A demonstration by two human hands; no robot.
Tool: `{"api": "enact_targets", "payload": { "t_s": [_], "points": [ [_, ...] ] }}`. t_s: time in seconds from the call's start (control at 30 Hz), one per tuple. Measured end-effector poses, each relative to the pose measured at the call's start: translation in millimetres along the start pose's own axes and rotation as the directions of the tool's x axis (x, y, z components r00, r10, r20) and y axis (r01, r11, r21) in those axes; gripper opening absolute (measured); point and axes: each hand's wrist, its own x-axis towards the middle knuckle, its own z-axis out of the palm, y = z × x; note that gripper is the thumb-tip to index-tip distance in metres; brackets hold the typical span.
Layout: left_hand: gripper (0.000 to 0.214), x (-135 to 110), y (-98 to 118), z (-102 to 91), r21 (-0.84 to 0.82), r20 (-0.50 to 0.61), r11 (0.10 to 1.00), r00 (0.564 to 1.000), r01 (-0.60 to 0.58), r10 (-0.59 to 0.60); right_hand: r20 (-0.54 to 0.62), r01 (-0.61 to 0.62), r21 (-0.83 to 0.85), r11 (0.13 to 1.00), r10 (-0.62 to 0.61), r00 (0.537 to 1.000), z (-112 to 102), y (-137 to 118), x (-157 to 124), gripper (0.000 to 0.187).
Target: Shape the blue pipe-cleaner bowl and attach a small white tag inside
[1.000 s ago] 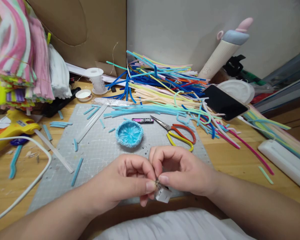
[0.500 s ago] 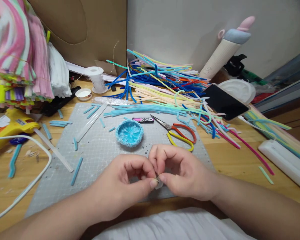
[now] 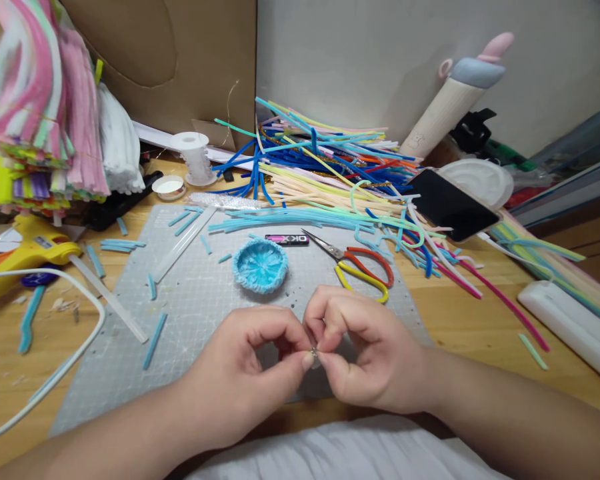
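My left hand (image 3: 260,367) and my right hand (image 3: 367,350) meet over the front of the grey cutting mat (image 3: 190,320), both closed in a pinch. Between their fingertips is a tiny metallic piece with a small clear part (image 3: 315,360), mostly hidden by the fingers and too small to name. Just beyond the hands sits a fuzzy light-blue bowl shape (image 3: 260,265) made of pipe cleaner. Scissors (image 3: 347,257) with one red and one yellow handle lie on the mat past my right hand. Behind the bowl lies a dark, pink-marked object (image 3: 287,240) lettered OKX.
A yellow glue gun (image 3: 40,247) with a white cable (image 3: 97,320) is at the left. Clear glue sticks (image 3: 187,243) and cut blue pieces (image 3: 155,341) lie about. Piled pipe cleaners (image 3: 320,167) fill the back, near a phone (image 3: 453,203). A white power strip (image 3: 570,327) stands right.
My right hand's fingers have shifted slightly, and less of the clear part shows between the fingertips. Both hands keep their pinch. The view has moved very slightly.
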Motion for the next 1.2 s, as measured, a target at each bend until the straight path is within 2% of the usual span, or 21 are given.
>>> {"api": "enact_targets", "payload": {
  "t_s": [0.23,0.3,0.4,0.47,0.53,0.63,0.77,0.97,1.2],
  "points": [
    [0.012,0,-4,0.4,-0.075,0.012,0.995,0.997,0.073,-0.072,0.099,0.152,-0.201,0.968,-0.134,0.986,-5,2,0,0.021],
    [0.013,0,-5,-0.2,-0.154,0.023,0.984,0.996,0.086,-0.083,0.079,0.173,-0.231,0.957,-0.158,0.984,-7,-1,0,0.019],
    [0.014,0,-6,-1.8,-0.246,0.030,0.966,0.997,0.076,-0.071,-0.020,0.175,-0.294,0.940,-0.189,0.982,-11,-7,-1,0.017],
    [0.013,0,-6,-2.7,-0.254,0.017,0.966,0.999,0.052,-0.049,-0.054,0.212,-0.380,0.901,-0.250,0.967,-13,-11,-2,0.022],
    [0.013,-1,-7,-3.3,-0.232,-0.009,0.973,1.000,0.020,-0.023,-0.019,0.274,-0.470,0.839,-0.320,0.947,-15,-14,-4,0.028],
    [0.012,-2,-7,-3.4,-0.187,-0.050,0.982,0.999,-0.031,0.022,0.037,0.320,-0.555,0.768,-0.362,0.932,-16,-15,-6,0.035],
    [0.012,-4,-6,-3.0,-0.173,-0.074,0.983,0.996,-0.058,0.046,0.040,0.353,-0.567,0.744,-0.403,0.914,-14,-14,-7,0.038],
    [0.012,-4,-4,-3.1,-0.171,-0.084,0.982,0.995,-0.074,0.060,0.067,0.377,-0.644,0.666,-0.442,0.895,-15,-15,-7,0.035],
    [0.011,-6,-5,-2.9,-0.267,-0.058,0.963,0.998,-0.035,0.020,0.038,0.379,-0.659,0.649,-0.475,0.879,-8,-15,-7,0.031]
  ]
}}
